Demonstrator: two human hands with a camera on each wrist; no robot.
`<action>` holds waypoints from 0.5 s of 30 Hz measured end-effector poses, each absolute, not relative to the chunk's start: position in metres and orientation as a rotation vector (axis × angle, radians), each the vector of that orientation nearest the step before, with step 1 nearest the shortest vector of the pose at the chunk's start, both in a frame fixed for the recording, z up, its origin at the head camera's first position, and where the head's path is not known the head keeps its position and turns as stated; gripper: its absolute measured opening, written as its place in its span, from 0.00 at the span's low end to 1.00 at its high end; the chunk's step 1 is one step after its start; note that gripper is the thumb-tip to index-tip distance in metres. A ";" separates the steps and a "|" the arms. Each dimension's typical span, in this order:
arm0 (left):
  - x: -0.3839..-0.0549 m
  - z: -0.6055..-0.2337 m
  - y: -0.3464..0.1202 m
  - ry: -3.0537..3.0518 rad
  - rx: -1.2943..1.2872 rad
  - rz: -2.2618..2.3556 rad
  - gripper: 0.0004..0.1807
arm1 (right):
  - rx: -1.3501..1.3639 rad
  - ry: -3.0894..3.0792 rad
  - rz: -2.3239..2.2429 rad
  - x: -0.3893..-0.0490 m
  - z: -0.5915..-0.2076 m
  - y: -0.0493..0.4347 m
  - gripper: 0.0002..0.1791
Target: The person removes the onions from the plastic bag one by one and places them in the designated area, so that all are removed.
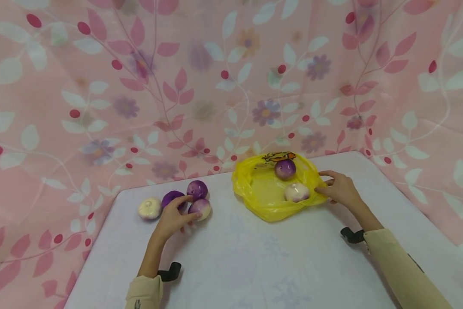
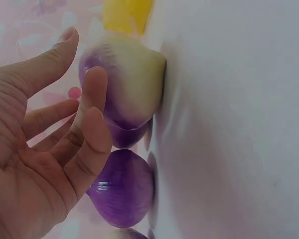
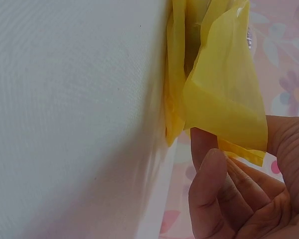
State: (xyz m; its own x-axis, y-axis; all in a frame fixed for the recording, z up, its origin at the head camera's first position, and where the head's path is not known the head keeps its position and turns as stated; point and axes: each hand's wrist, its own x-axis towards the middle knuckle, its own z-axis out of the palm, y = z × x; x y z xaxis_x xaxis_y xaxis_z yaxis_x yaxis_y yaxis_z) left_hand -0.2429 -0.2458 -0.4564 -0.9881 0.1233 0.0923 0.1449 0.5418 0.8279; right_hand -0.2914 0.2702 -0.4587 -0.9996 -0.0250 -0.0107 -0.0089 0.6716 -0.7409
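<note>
My left hand [image 1: 174, 219] reaches over a group of glossy turnips at the left of the table. Its thumb and fingers are spread beside a purple-and-cream turnip [image 1: 201, 209], also seen in the left wrist view, where the hand is relaxed around nothing gripped. Behind that one sits a purple turnip [image 1: 197, 189], with a darker purple one [image 1: 172, 199] beside it and a cream one [image 1: 150, 209] farthest left. My right hand [image 1: 341, 189] pinches the right edge of a yellow plastic bag [image 1: 254, 206], its mouth spread wide. Inside lie a purple turnip [image 1: 285, 169] and a mostly cream one [image 1: 297, 192].
A white cloth covers the table [image 1: 246, 262]. Just past its back edge hangs a pink floral curtain [image 1: 200, 98], which also runs down both sides. Black wrist mounts [image 1: 171, 272] stick out from the sleeves.
</note>
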 end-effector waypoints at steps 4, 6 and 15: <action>-0.245 -0.451 -0.238 -2.706 -0.256 -1.495 0.37 | -0.027 2.863 -1.257 -0.291 -0.458 0.271 0.37; -0.246 -0.449 -0.231 -2.681 -0.266 -1.524 0.36 | -0.037 2.864 -1.262 -0.291 -0.458 0.272 0.37; -0.251 -0.449 -0.189 -2.637 -0.354 -1.655 0.31 | -0.042 2.866 -1.281 -0.291 -0.459 0.269 0.37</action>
